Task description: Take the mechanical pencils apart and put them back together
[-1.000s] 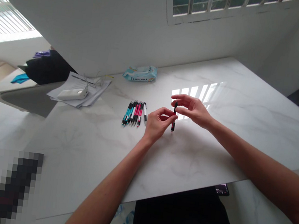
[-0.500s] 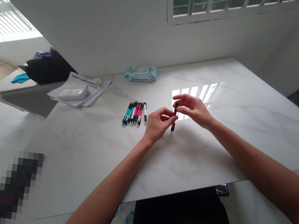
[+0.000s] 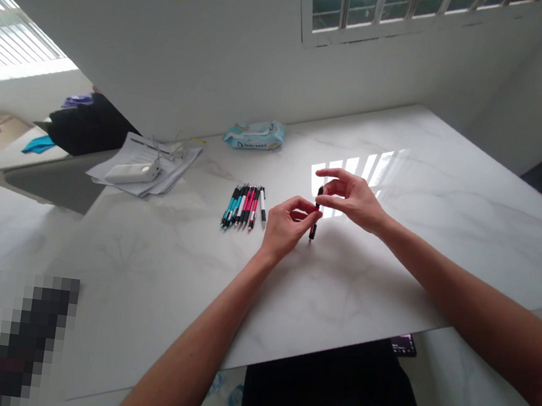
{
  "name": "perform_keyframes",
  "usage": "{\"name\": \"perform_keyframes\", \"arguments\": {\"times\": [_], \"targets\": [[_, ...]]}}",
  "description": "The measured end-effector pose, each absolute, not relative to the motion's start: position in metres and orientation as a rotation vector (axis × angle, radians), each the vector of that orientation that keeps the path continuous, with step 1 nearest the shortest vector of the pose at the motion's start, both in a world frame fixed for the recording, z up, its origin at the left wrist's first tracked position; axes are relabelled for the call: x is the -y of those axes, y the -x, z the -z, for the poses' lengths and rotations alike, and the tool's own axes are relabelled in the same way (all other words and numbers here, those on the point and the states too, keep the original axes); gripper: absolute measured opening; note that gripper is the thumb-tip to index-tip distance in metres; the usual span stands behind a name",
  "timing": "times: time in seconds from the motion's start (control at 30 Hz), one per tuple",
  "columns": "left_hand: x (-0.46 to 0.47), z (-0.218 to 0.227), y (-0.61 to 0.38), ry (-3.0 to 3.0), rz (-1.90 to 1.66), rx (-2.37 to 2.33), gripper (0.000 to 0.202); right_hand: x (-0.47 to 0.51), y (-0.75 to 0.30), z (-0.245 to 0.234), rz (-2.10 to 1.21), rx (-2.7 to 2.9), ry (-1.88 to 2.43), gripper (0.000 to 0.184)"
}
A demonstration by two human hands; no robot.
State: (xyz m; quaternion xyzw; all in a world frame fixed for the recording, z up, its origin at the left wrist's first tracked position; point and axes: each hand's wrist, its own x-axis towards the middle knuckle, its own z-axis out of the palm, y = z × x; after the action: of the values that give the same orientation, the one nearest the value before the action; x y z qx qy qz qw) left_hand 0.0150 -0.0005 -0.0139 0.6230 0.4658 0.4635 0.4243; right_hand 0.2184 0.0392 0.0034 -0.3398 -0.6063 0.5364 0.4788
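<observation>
Home room, white marble table (image 3: 448,205), barred window (image 3: 374,5), papers (image 3: 158,156), wet wipes pack (image 3: 254,132), pens (image 3: 245,205)

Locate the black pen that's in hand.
Head view, mid-table: the black pen is pinched between the left hand and right hand, just right of the row of pens.

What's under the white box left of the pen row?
A fanned stack of papers lies under the white box, with a cable across them. Anything beneath the sheets is covered.
</observation>
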Motion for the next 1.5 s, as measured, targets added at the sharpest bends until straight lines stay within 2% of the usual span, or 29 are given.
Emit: {"name": "perform_keyframes", "arguments": {"times": [0.1, 0.5, 0.8, 0.97, 1.07, 1.27, 1.5], "targets": [[0.0, 0.014, -0.015, -1.56, -1.159, -1.165, 0.032, -0.039, -0.22, -0.004, -1.333, 1.486, 0.806, 0.055], [0.001, 0.011, -0.017, -1.59, -1.068, -1.156, 0.028, -0.045, -0.225, -0.011, -1.392, 1.196, 0.797, 0.068], [-0.004, 0.017, -0.018, -1.503, -1.075, -1.127, 0.03, -0.076, -0.254, 0.002, -1.196, 1.171, 0.938, 0.051], [-0.004, 0.013, -0.017, -1.464, -1.169, -1.088, 0.03, -0.087, -0.274, 0.014, -0.724, 1.558, 1.285, 0.026], [-0.003, 0.01, -0.017, -1.476, -1.189, -1.076, 0.031, -0.09, -0.284, 0.022, -0.609, 1.752, 1.441, 0.016], [-0.001, 0.008, -0.018, -1.475, -1.159, -1.057, 0.031, -0.093, -0.287, 0.032, -0.639, 1.88, 1.502, 0.017], [-0.003, 0.01, -0.018, -1.485, -1.155, -1.075, 0.032, -0.095, -0.288, 0.032, -0.498, 1.893, 1.634, 0.025]]}}
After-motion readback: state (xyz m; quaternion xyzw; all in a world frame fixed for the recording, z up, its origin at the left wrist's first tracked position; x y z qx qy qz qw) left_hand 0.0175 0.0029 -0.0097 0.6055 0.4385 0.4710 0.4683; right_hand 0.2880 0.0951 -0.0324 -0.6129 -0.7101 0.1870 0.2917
